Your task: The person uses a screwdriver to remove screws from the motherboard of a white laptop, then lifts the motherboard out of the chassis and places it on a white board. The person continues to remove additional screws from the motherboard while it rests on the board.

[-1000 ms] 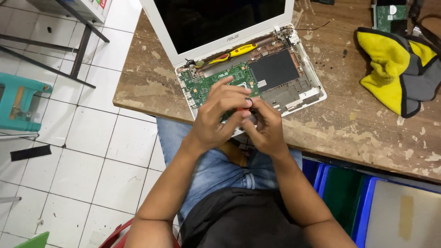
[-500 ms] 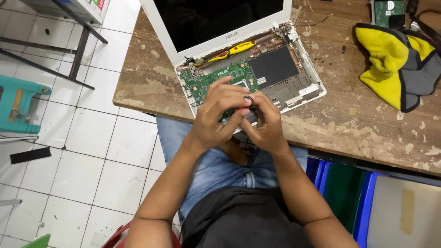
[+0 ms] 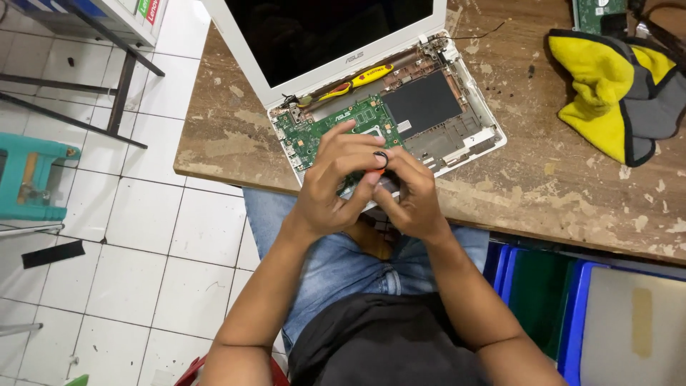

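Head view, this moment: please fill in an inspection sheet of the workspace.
Surface: worn wooden table, paint-flecked.
Job's things: opened white laptop, green board exposed; small black ring with an orange bit at the fingertips.
Clutter: yellow-red screwdriver inside the laptop; yellow-grey cloth; circuit board at the table's far edge.
Grippers: left hand and right hand together pinch the ring.
Cables: thin black wire by the hinge.
Surroundings: white tiled floor, teal stool, blue bins.

Worn, scuffed wooden table (image 3: 543, 186); soft yellow-grey cloth (image 3: 614, 93); glossy laptop screen (image 3: 321, 36)
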